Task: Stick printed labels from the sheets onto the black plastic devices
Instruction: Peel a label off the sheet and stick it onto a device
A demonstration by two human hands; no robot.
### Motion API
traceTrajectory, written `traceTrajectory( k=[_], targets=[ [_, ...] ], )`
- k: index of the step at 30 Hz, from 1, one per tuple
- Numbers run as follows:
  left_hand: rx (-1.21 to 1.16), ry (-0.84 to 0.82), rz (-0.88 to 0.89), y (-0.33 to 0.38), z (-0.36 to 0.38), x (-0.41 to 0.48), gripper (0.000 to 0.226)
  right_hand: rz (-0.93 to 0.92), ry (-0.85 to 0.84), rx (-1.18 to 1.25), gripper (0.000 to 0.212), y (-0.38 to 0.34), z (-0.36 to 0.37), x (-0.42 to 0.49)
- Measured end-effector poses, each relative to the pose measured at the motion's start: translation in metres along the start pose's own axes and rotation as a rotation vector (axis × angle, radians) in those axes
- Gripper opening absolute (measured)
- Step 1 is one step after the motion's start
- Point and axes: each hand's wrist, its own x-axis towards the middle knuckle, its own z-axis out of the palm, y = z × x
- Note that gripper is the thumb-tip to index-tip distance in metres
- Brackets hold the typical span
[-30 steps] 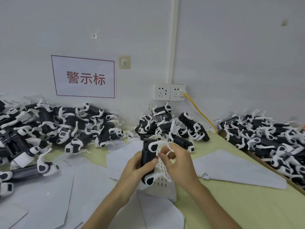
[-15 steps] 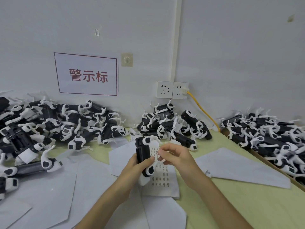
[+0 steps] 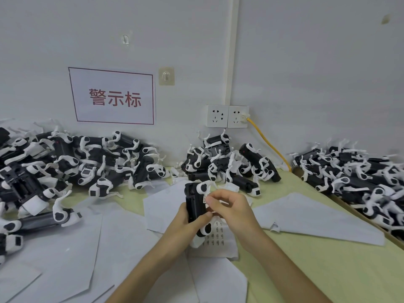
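Left hand grips black device upright; right hand pinches small label against its side, above label sheet.

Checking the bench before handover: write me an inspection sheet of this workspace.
Surface: table, pale green, mostly under paper.
Job's things: device held upright over label sheet; label at its side.
Clutter: left pile, middle pile, right pile of devices; blank paper sheets spread about.
Hands: left hand grips the device; right hand pinches the label.
Cables: yellow cable from wall outlet down to the table.
Surroundings: white wall, red-lettered sign, wall hook.
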Motion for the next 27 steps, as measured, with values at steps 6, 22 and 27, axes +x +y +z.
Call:
traceTrajectory(
  k=[6, 22, 27],
  targets=[
    [0.066, 0.015, 0.022, -0.0043, 0.0004, 0.0012, 0.028, -0.021, 0.014, -0.050, 0.007, -0.0003, 0.0022, -0.0024],
    [0.105, 0.020, 0.078, -0.0029, 0.0043, -0.0017, 0.028, -0.122, 0.102, -0.159, 0.013, 0.0002, 0.0064, -0.0051],
    [0.116, 0.016, 0.088, -0.0030, 0.0053, -0.0019, 0.025, -0.126, 0.112, -0.164, 0.013, -0.0010, 0.0061, -0.0059]
  ],
)
